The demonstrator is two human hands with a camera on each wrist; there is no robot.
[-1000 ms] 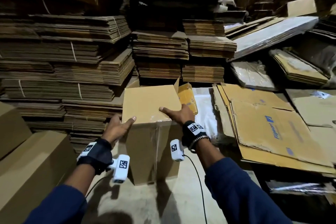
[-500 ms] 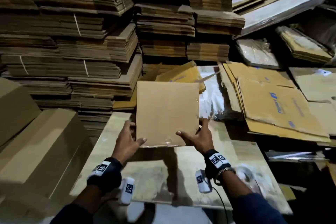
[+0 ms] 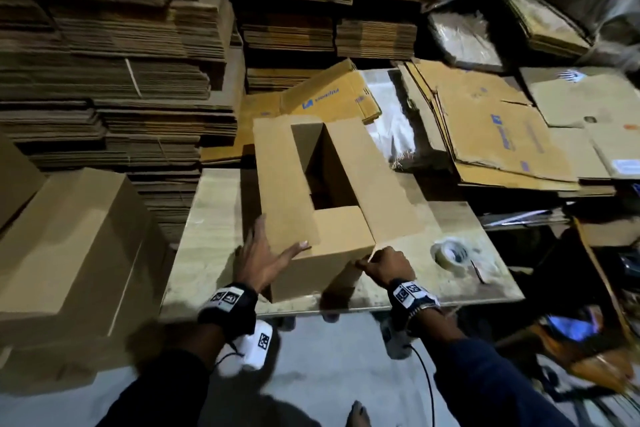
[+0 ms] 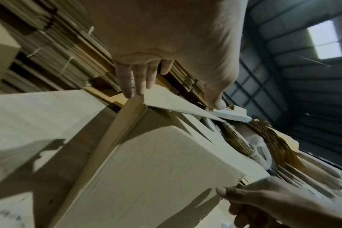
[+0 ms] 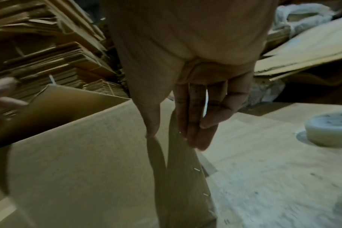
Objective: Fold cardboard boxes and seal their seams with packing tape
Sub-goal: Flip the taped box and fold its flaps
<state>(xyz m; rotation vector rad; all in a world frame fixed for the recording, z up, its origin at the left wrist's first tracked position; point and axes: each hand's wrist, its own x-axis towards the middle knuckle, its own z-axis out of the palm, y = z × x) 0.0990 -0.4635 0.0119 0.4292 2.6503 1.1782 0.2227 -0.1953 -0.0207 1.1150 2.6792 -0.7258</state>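
A brown cardboard box (image 3: pixel 284 184) stands on the wooden table (image 3: pixel 207 253), its top up. The long side flaps lie partly inward, the near end flap is folded down, and a dark opening remains in the middle. My left hand (image 3: pixel 273 246) is spread at the near left corner: straight fingers (image 4: pixel 131 86) touch the left flap's edge and the thumb rests on the near flap. At the near right corner, my right hand (image 3: pixel 375 262) pinches the right flap's edge between thumb and fingers (image 5: pixel 193 131). A roll of clear packing tape (image 3: pixel 450 253) lies on the table just right of that hand.
Assembled boxes (image 3: pixel 69 253) stand left of the table. Tall stacks of flat cardboard (image 3: pixel 121 62) fill the back and left. Flattened printed cartons (image 3: pixel 502 135) and plastic wrap lie at the back right. The table's near edge (image 3: pixel 311 307) is just below my wrists.
The box was held up in both hands, first over the floor, then above the table. Now it sits on the table with its open top up, and both hands are at its near flaps.
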